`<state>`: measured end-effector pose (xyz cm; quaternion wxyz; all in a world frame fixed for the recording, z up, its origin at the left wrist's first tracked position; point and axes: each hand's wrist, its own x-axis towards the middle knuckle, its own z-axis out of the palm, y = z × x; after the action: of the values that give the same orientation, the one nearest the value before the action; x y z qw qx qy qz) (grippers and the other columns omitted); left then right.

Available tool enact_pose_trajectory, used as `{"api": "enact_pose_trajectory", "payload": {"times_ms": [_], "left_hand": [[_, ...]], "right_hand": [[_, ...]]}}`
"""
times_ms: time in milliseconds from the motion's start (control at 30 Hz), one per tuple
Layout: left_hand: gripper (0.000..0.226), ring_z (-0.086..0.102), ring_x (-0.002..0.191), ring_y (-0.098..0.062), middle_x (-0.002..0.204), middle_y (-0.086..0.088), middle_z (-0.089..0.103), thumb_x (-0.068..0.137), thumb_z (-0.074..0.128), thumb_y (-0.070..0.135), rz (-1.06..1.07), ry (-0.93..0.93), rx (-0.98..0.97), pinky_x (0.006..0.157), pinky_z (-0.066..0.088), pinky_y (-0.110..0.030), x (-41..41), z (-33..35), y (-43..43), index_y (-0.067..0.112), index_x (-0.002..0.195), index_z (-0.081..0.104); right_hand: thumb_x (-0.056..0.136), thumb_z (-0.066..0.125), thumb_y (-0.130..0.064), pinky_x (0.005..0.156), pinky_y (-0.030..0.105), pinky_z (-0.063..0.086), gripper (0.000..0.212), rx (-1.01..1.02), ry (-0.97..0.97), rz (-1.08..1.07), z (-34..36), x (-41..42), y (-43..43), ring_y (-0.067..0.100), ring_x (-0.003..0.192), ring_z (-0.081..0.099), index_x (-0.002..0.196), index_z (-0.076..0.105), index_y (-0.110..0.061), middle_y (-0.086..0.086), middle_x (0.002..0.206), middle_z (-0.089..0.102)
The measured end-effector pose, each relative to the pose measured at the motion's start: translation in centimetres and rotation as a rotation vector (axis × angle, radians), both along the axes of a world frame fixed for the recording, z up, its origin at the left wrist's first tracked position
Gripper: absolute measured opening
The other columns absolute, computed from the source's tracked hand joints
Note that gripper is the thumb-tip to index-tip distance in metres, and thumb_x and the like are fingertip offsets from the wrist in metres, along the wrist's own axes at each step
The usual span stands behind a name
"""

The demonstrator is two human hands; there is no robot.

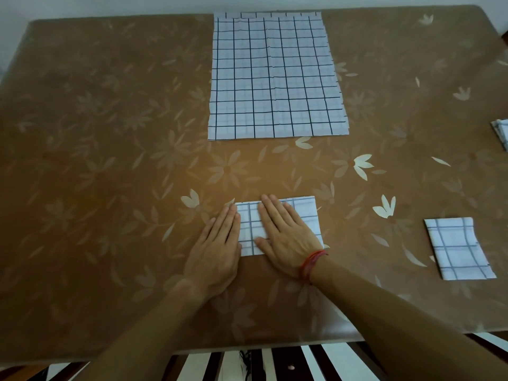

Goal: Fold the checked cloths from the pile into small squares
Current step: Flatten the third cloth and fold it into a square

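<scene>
Folded checked cloth (305, 213), a flat rectangle: left hand (217, 243) and right hand (286, 237) lie flat with fingers straight, pressing its left part. Beyond it, across the bare, glossy, floral counter (110, 133), the pile (275, 78) of unfolded cloths reaches the far edge. Right of it, well apart, lies a finished square (459, 248); beyond that, a cropped cloth (501, 130), possibly folded too.

A big table (110, 133) fills almost the whole view. Its top is brown and a little glossy, with pale flowers (362, 165) printed all over, and its far corners are rounded. Behind the far edge stands a plain white wall (110, 6). Below the near edge I see dark and white stripes (283, 364); whether floor or seat, I cannot tell. The light is soft, brighter at the far right.
</scene>
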<state>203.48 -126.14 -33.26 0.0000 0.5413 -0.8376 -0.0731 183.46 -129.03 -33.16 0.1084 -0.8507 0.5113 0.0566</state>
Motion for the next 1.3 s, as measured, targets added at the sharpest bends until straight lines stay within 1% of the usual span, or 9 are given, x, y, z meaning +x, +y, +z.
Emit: {"api": "enact_pose_trajectory", "payload": {"times_ms": [200, 467, 600, 667, 733, 867, 1067, 1200, 1300], "left_hand": [[0.059, 0.009, 0.149, -0.025, 0.160, -0.017, 0.014, 0.099, 0.016, 0.029, 0.011, -0.025, 0.001, 0.118, 0.014, -0.041, -0.2, 0.2, -0.1, -0.002, 0.150, 0.024], [0.059, 0.009, 0.149, -0.025, 0.160, -0.017, 0.013, 0.099, 0.019, 0.028, 0.023, -0.041, 0.003, 0.118, 0.014, -0.040, -0.5, 0.4, 0.1, -0.002, 0.150, 0.025], [0.058, 0.012, 0.149, -0.027, 0.159, -0.018, 0.016, 0.098, 0.022, 0.025, 0.026, -0.045, 0.000, 0.117, 0.014, -0.040, -0.7, 0.5, 0.1, -0.002, 0.149, 0.027], [0.058, 0.014, 0.149, -0.027, 0.159, -0.017, 0.018, 0.098, 0.024, 0.024, 0.028, -0.044, 0.000, 0.117, 0.015, -0.040, -0.8, 0.6, 0.1, -0.002, 0.149, 0.028], [0.058, 0.014, 0.149, -0.026, 0.159, -0.017, 0.018, 0.097, 0.025, 0.024, 0.030, -0.040, 0.001, 0.117, 0.015, -0.040, -0.8, 0.7, 0.1, -0.002, 0.149, 0.028], [0.058, 0.013, 0.149, -0.025, 0.159, -0.016, 0.019, 0.096, 0.028, 0.023, 0.049, -0.038, 0.004, 0.117, 0.014, -0.039, -0.9, 0.8, 0.0, -0.001, 0.149, 0.029], [0.059, 0.007, 0.150, -0.023, 0.161, -0.014, 0.013, 0.096, 0.020, 0.024, 0.068, -0.033, 0.018, 0.117, 0.013, -0.039, -1.1, 0.7, 0.2, 0.001, 0.151, 0.024], [0.058, 0.007, 0.150, -0.022, 0.161, -0.013, 0.012, 0.096, 0.021, 0.024, 0.076, -0.028, 0.015, 0.117, 0.011, -0.039, -1.0, 0.7, 0.2, 0.001, 0.150, 0.024], [0.059, 0.005, 0.150, -0.022, 0.161, -0.013, 0.010, 0.097, 0.019, 0.024, 0.075, -0.018, 0.023, 0.118, 0.010, -0.038, -1.0, 0.6, 0.2, 0.001, 0.151, 0.022]], "right_hand": [[0.097, 0.004, -0.059, 0.121, 0.044, 0.008, 0.075, 0.025, 0.086, -0.109, 0.6, -7.0, 0.3, 0.020, 0.148, -0.009, 0.152, -0.005, -0.009, 0.007, 0.161, -0.007], [0.097, 0.005, -0.058, 0.121, 0.044, 0.003, 0.075, 0.059, 0.094, -0.121, 1.1, -7.5, 0.4, 0.021, 0.148, -0.011, 0.153, -0.006, -0.009, 0.006, 0.160, -0.009], [0.092, 0.017, -0.058, 0.120, 0.046, 0.010, 0.079, 0.048, 0.050, -0.142, 2.1, -7.0, 0.0, 0.025, 0.148, 0.007, 0.153, 0.010, -0.007, 0.011, 0.160, 0.012], [0.087, 0.029, -0.058, 0.119, 0.047, 0.018, 0.082, 0.012, 0.021, -0.149, 2.8, -6.4, -0.6, 0.029, 0.143, 0.024, 0.150, 0.021, -0.007, 0.013, 0.153, 0.030], [0.079, 0.042, -0.057, 0.117, 0.045, 0.022, 0.086, -0.006, -0.015, -0.151, 3.4, -6.1, -1.4, 0.028, 0.135, 0.033, 0.150, 0.024, -0.011, 0.010, 0.144, 0.040], [0.075, 0.058, -0.051, 0.115, 0.043, 0.020, 0.095, 0.035, -0.030, -0.116, 4.5, -5.6, -2.9, 0.025, 0.124, 0.039, 0.152, 0.013, -0.019, 0.004, 0.132, 0.044], [0.077, 0.062, -0.042, 0.107, 0.040, 0.027, 0.082, 0.136, -0.004, -0.198, 5.3, -4.6, -4.8, 0.027, 0.119, 0.041, 0.148, 0.025, -0.026, 0.005, 0.127, 0.047], [0.074, 0.064, -0.040, 0.103, 0.040, 0.031, 0.074, 0.170, 0.022, -0.253, 5.2, -3.9, -5.5, 0.029, 0.116, 0.045, 0.139, 0.037, -0.018, 0.007, 0.124, 0.052], [0.071, 0.065, -0.039, 0.103, 0.041, 0.034, 0.075, 0.202, 0.026, -0.297, 4.8, -3.5, -5.9, 0.029, 0.116, 0.047, 0.135, 0.039, -0.010, 0.006, 0.115, 0.061]]}}
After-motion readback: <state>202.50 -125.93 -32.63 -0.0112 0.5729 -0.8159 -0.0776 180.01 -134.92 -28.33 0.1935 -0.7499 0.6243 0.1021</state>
